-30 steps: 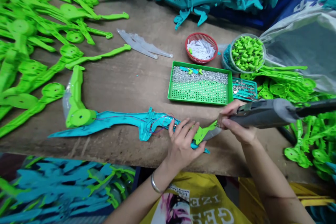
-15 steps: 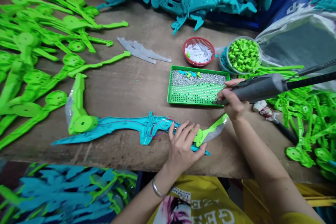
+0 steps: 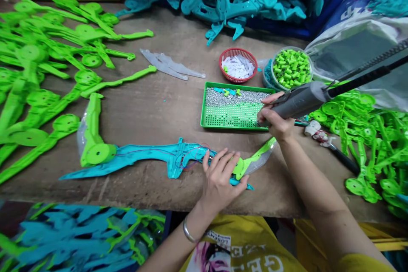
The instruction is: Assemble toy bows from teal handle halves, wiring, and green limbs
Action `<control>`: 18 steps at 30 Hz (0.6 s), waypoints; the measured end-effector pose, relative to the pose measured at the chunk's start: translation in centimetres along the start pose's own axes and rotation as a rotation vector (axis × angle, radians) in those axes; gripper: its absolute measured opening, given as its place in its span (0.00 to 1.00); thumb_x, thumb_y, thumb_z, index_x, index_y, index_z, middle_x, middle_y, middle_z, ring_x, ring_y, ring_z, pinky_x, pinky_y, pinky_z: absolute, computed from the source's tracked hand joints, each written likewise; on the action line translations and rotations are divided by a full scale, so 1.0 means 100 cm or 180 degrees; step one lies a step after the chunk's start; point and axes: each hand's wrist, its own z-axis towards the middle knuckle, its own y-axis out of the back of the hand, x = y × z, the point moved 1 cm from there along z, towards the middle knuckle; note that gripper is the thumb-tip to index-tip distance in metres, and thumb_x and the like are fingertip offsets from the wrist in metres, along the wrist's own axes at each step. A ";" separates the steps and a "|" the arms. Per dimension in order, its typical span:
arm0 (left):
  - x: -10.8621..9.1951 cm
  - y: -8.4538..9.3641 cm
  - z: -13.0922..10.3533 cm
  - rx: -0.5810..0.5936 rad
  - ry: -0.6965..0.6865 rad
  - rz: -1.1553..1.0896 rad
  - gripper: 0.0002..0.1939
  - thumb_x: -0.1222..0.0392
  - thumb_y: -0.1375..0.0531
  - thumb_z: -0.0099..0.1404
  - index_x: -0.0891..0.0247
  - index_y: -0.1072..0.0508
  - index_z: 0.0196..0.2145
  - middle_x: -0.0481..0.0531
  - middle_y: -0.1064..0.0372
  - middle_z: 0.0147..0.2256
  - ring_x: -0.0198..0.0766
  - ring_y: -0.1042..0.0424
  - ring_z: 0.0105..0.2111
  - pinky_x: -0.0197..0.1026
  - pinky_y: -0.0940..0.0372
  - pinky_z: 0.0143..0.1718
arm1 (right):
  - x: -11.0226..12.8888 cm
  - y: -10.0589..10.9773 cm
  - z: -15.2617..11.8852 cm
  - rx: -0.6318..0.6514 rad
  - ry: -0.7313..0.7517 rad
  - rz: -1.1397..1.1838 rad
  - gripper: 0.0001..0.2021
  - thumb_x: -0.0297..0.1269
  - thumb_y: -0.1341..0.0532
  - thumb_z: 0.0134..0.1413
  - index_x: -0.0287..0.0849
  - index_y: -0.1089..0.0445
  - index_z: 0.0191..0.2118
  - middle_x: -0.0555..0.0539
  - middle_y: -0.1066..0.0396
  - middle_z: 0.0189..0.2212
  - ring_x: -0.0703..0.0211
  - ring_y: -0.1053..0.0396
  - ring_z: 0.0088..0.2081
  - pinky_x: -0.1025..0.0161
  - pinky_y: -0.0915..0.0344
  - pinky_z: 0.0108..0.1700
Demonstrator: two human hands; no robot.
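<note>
A blue plastic toy bow lies across the front of the table, thin wires running along it. One green limb with a clear strip is at its left end, another green limb at its right. My left hand grips the bow's right part, fingers over the top and thumb at the lower edge, hiding what lies beneath. A grey electric screwdriver is held in my right hand, its tip over the right front of a green perforated tray of small screws.
Green parts are heaped at left and right. Behind the tray stand a red basket of white pieces and a tub of green caps. Clear strips lie mid-table; blue bow bodies fill a bin at the back.
The whole view has shifted slightly. My right hand and the screwdriver stay over the tray's right side, the tool's rear now tilted higher. My left hand remains on the bow.
</note>
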 end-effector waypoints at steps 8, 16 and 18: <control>0.000 0.000 0.000 0.0011 0.0017 -0.0005 0.22 0.54 0.35 0.61 0.62 0.25 0.52 0.56 0.21 0.48 0.52 0.26 0.53 0.59 0.61 0.68 | 0.004 -0.003 0.000 0.0023 -0.0236 0.0175 0.14 0.37 0.28 0.42 0.45 0.31 0.35 0.58 0.35 0.16 0.64 0.36 0.16 0.64 0.37 0.20; 0.001 0.001 0.000 0.0044 0.0026 -0.0031 0.22 0.54 0.34 0.61 0.62 0.25 0.52 0.55 0.22 0.48 0.51 0.26 0.53 0.59 0.61 0.69 | 0.017 -0.004 0.000 0.0019 -0.0076 -0.0079 0.13 0.40 0.29 0.44 0.45 0.31 0.35 0.57 0.35 0.16 0.63 0.36 0.17 0.63 0.37 0.21; 0.001 0.001 0.001 0.0049 0.0002 -0.0040 0.21 0.54 0.35 0.62 0.62 0.25 0.52 0.55 0.21 0.48 0.52 0.26 0.53 0.59 0.61 0.69 | 0.029 0.002 -0.004 -0.0175 0.0157 -0.0091 0.13 0.42 0.30 0.47 0.47 0.31 0.37 0.56 0.33 0.18 0.62 0.36 0.18 0.62 0.37 0.22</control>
